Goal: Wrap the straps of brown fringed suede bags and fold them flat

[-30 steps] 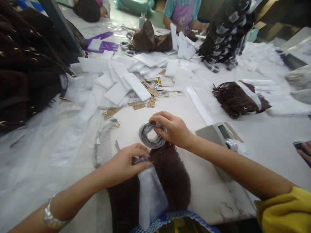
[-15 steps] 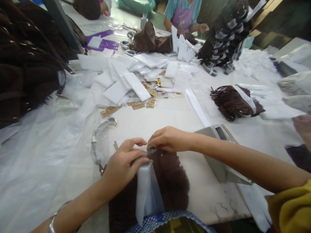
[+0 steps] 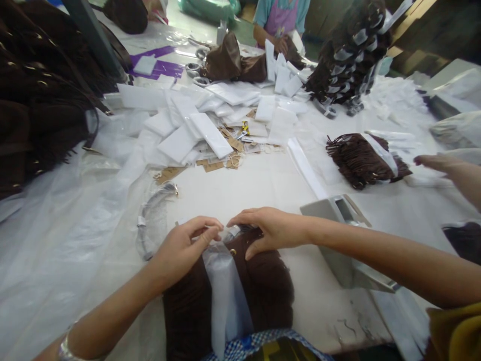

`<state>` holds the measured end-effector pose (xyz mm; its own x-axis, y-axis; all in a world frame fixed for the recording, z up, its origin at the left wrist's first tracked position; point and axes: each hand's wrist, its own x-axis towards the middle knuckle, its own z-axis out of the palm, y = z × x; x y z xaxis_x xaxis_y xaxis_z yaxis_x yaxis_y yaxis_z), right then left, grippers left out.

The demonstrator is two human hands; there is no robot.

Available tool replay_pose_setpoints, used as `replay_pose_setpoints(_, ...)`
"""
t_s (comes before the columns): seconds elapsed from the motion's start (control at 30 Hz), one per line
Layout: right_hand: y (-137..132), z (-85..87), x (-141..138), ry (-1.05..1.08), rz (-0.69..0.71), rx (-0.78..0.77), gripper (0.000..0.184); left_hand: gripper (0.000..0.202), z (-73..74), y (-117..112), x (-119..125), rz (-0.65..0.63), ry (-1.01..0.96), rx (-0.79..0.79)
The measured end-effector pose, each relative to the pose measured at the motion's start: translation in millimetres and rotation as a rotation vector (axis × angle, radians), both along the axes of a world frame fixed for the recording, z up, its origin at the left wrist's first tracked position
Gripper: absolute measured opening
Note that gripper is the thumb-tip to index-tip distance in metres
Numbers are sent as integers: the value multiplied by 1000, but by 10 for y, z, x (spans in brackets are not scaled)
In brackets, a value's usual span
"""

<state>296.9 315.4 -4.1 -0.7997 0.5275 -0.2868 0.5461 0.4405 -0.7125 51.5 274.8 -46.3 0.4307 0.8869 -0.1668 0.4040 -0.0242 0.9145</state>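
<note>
A dark brown fringed bag (image 3: pixel 263 291) lies at the near edge of the table, with a clear plastic-wrapped strap (image 3: pixel 225 296) running down its middle. My left hand (image 3: pixel 186 245) pinches the top of that plastic wrap at the bag's upper edge. My right hand (image 3: pixel 268 228) is closed on the bag's top edge beside it, pressing a grey wrapped coil against the opening. The fingertips of both hands nearly touch.
A grey tape dispenser (image 3: pixel 338 215) sits just right of my right hand. A wrapped chain strap (image 3: pixel 150 215) lies to the left. White packets (image 3: pixel 199 125) and card tags are piled ahead. Another fringed bag (image 3: pixel 361 158) and a co-worker's hand (image 3: pixel 439 163) are at the right.
My right hand has brought the grey coil down from above the bag to its top edge. My left hand shifted up to the wrap's top. A co-worker's hand reached in at the right.
</note>
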Motion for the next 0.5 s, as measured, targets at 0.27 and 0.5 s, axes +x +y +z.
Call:
replay_pose_setpoints(0.27, -66, 110, -6, 79, 30, 112, 64, 24, -84, 493, 122, -643, 86, -381)
replay_pose_setpoints(0.5, -115, 84, 69, 120, 44, 162, 64, 21, -292, 518, 358, -511, 85, -445)
